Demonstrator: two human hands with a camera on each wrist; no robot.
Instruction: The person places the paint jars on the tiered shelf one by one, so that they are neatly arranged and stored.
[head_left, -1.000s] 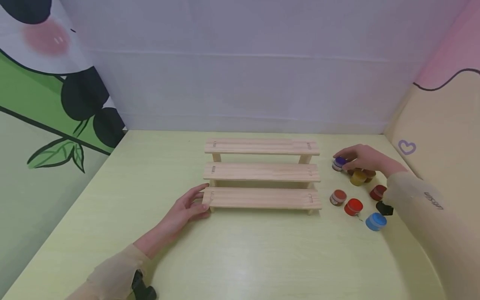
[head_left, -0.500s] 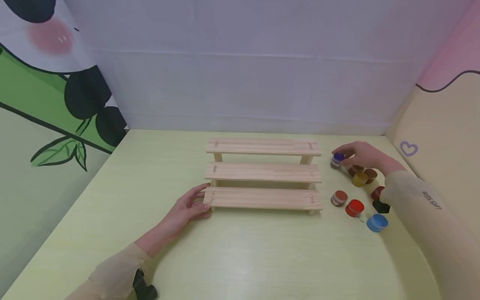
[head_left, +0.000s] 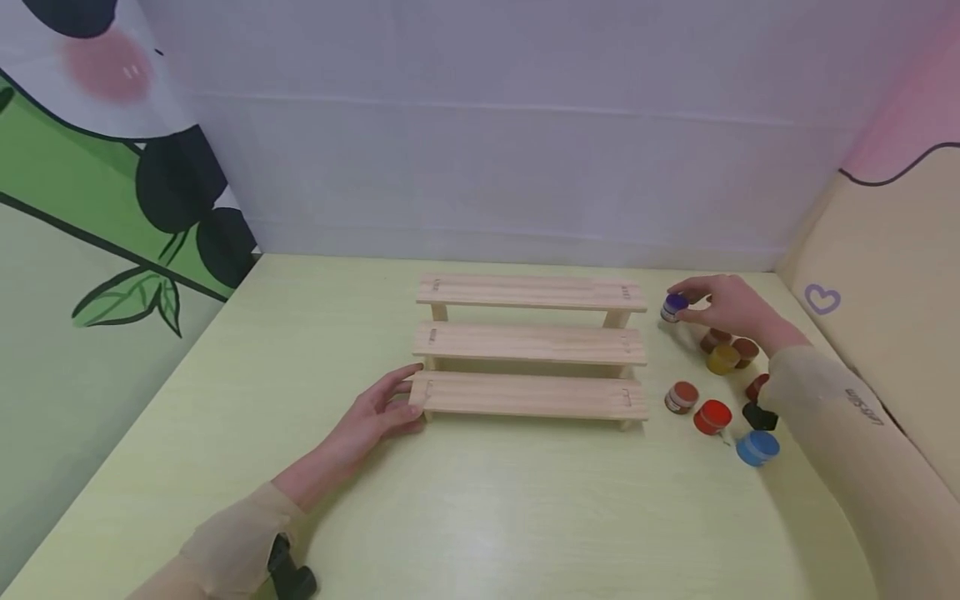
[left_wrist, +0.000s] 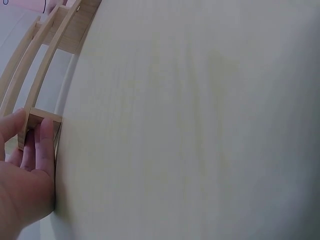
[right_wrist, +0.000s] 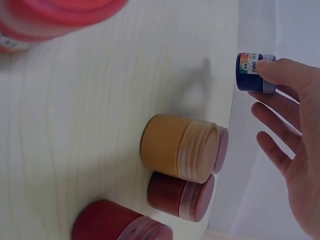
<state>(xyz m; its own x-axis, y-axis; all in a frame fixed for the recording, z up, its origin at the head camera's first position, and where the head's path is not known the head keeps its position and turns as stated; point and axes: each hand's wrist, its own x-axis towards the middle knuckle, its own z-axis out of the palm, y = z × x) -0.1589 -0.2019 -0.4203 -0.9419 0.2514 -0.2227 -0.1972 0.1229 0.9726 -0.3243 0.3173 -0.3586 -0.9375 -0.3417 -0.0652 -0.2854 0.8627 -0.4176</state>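
Observation:
My right hand [head_left: 731,308] pinches a small dark blue paint jar [right_wrist: 247,72] between thumb and fingers, lifted off the table. Its lid looks purple-blue in the head view. At the middle of the table stands a three-tier wooden rack [head_left: 528,342]. The left end of its lowest board is gripped by my left hand [head_left: 375,414], thumb on one side and fingers beneath, as the left wrist view shows. Below the right hand sit a yellow paint jar [right_wrist: 165,147] and brown jars, one of them the brown jar [right_wrist: 175,197] beside the yellow one.
Nearer the front right stand an orange-red jar [head_left: 681,397], a red jar [head_left: 712,417] and a light blue jar [head_left: 757,448]. A dark red jar [head_left: 757,387] is partly behind the right sleeve. A pale wall [head_left: 517,167] closes the back, with printed side walls.
My right hand has raised the blue paint jar from the table, away from the yellow and brown jars. The left hand keeps its grip on the rack. The head view has shifted slightly.

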